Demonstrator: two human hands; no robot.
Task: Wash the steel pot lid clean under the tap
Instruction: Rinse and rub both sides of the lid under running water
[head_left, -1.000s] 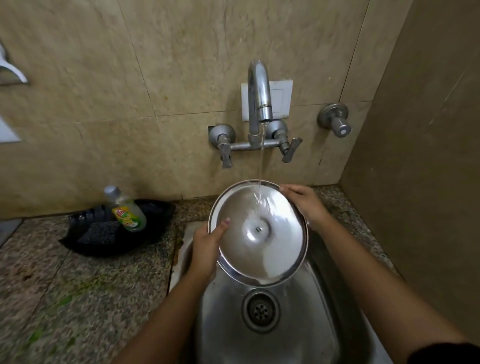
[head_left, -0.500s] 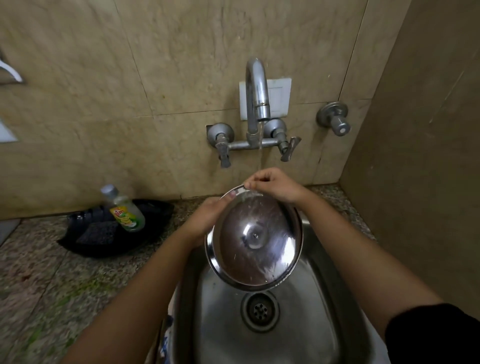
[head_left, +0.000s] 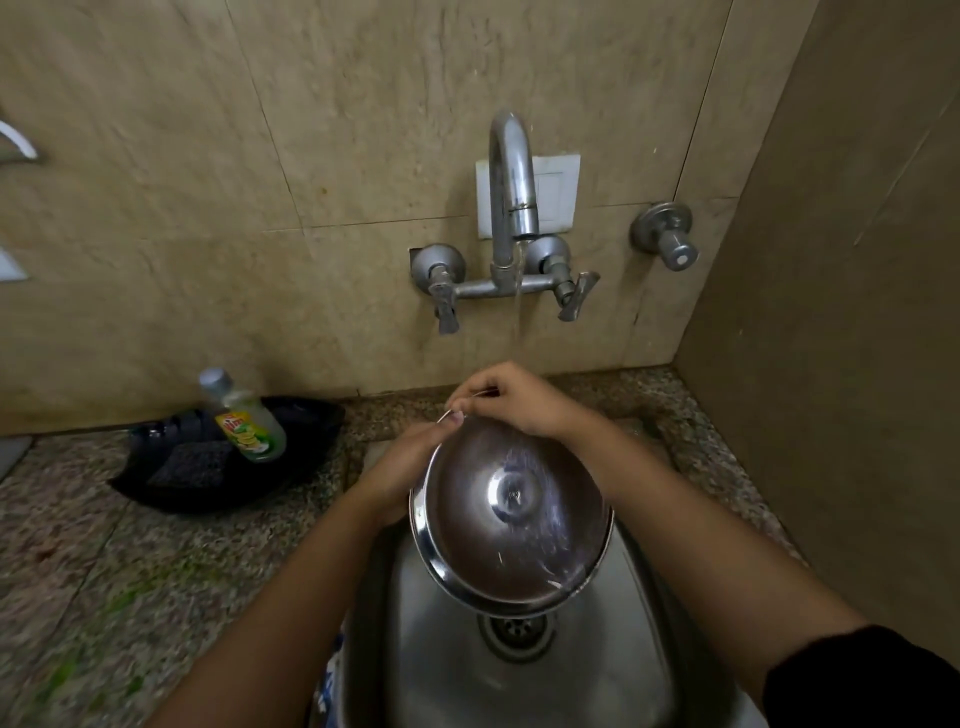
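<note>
The round steel pot lid (head_left: 511, 514) is held tilted over the steel sink (head_left: 597, 670), its inner side facing me, wet and streaked. My left hand (head_left: 400, 475) grips its upper left rim from behind, thumb on the edge. My right hand (head_left: 511, 397) pinches the top rim with curled fingers. The tap (head_left: 511, 176) on the wall runs, and its thin stream falls behind my right hand onto the far side of the lid.
A dish soap bottle (head_left: 244, 418) leans in a black tray (head_left: 291, 467) with a dark scrubber on the granite counter (head_left: 130, 571) at left. A drain (head_left: 515, 631) sits below the lid. A wall valve (head_left: 667, 241) is at right, beside a side wall.
The lid has been tipped up from lying flat under the stream. My right hand moved from the right rim to the top rim, and my left hand slid up the left edge.
</note>
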